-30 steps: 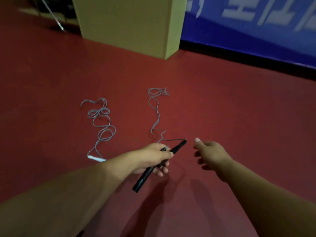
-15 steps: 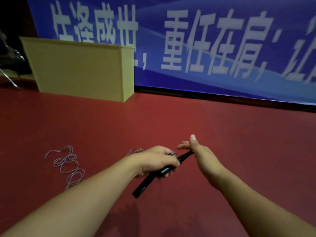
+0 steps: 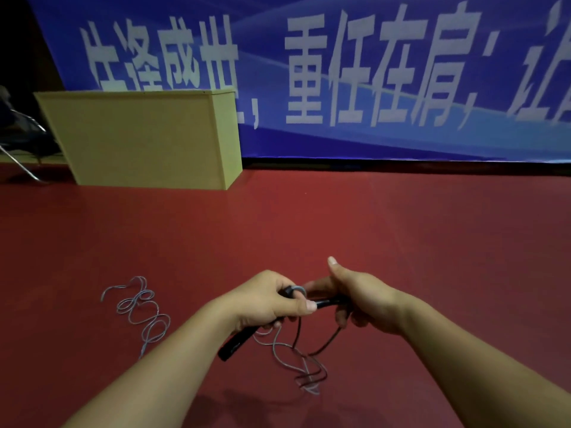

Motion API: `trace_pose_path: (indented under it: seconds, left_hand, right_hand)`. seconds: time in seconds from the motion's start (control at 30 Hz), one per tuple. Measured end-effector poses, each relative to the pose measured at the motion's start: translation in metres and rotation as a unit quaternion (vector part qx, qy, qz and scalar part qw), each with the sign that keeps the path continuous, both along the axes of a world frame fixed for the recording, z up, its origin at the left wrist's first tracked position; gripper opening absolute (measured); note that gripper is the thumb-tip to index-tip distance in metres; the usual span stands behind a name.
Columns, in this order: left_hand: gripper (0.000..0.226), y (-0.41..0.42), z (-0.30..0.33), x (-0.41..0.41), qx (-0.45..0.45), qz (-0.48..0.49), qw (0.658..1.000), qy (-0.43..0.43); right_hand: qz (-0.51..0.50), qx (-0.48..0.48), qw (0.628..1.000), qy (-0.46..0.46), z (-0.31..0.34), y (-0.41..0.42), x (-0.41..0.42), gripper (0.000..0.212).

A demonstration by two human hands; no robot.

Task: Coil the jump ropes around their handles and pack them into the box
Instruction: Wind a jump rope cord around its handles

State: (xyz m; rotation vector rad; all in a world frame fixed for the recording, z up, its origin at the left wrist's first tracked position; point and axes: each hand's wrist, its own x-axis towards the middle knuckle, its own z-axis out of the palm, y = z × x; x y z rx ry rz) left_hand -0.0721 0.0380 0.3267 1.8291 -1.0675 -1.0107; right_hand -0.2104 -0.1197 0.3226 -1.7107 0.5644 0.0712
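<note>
My left hand [image 3: 269, 299] grips the black jump-rope handles [image 3: 234, 345] above the red floor, thumb pressed along them. One turn of grey cord [image 3: 298, 290] loops over the handles by my thumb. My right hand [image 3: 358, 296] curls its fingers around the handles' far tip [image 3: 327, 302] and the cord, thumb pointing up. The rest of that cord [image 3: 296, 359] hangs down in loose loops onto the floor below my hands. A second grey rope [image 3: 143, 310] lies tangled on the floor at the left. The tan cardboard box [image 3: 139, 137] stands at the back left.
A blue banner [image 3: 355, 72] with large white characters runs along the back wall. A metal chair leg [image 3: 21, 168] shows at the far left beside the box. The red floor [image 3: 401, 242] stretches wide on the right.
My right hand has closed onto the handle tip and the cord. A turn of cord now lies over the handles, and the view has tilted up from the floor.
</note>
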Motion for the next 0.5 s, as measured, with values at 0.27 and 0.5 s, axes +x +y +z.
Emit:
trace_pose_path:
  seconds: [0.27,0.5]
  left_hand:
    - [0.022,0.014,-0.007,0.039,0.041,0.048,0.997,-0.041]
    - [0.016,0.034,-0.012,0.055,0.066,0.083,0.994,-0.004]
  right_hand:
    - [0.078,0.145,0.986,0.006,-0.027,0.004,0.048,0.063]
    - [0.076,0.084,0.993,-0.03,-0.03,0.009,0.071,0.032]
